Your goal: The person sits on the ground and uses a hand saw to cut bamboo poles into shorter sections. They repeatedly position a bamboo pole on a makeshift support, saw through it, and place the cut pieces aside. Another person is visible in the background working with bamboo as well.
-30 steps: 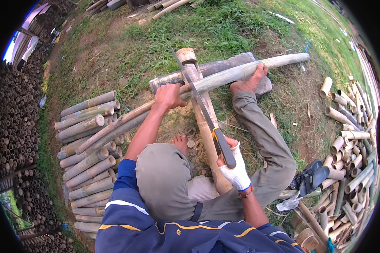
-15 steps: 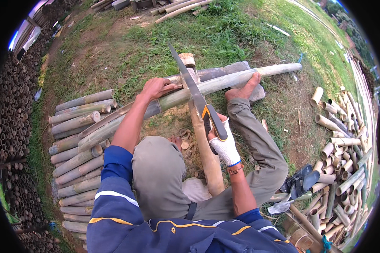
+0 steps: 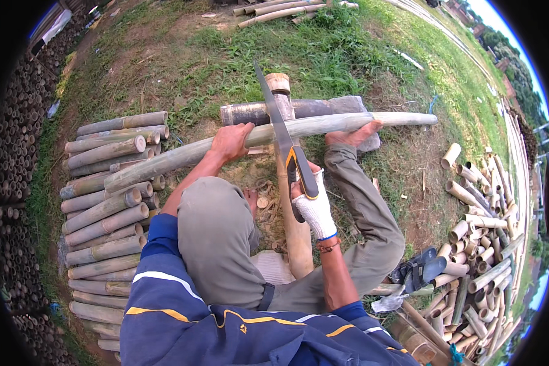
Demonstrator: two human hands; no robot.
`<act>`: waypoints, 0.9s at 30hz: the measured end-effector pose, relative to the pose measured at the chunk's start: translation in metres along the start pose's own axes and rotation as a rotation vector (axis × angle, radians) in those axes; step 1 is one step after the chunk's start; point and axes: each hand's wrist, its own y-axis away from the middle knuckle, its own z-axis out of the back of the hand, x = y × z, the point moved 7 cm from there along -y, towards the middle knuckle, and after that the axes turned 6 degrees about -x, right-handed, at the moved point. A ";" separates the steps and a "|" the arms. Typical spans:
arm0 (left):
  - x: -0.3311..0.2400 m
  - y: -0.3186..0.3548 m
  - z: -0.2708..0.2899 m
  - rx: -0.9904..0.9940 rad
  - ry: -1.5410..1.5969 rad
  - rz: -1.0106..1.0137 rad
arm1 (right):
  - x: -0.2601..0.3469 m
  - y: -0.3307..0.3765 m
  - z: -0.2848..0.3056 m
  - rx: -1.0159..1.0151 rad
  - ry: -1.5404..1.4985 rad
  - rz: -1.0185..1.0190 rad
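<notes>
Step, as judged: sawing long pale bamboo pole (image 3: 323,126) laid across grey log rest (image 3: 314,107).

Left hand (image 3: 232,141), bare, clamped over pole, left of cut.

Right hand (image 3: 314,207), white-gloved, wrapped round orange-black handle of hand saw (image 3: 287,146); blade crosses pole just right of left hand.

Bare foot (image 3: 354,134) pins pole.

Next likely calls for steady strokes, firm hold.

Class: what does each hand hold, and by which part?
Right hand: saw, by its handle. Left hand: bamboo pole, gripped mid-length.
</notes>
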 end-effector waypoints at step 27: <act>-0.007 -0.025 0.025 0.211 -0.146 0.212 | 0.024 -0.058 -0.041 -0.100 0.052 0.191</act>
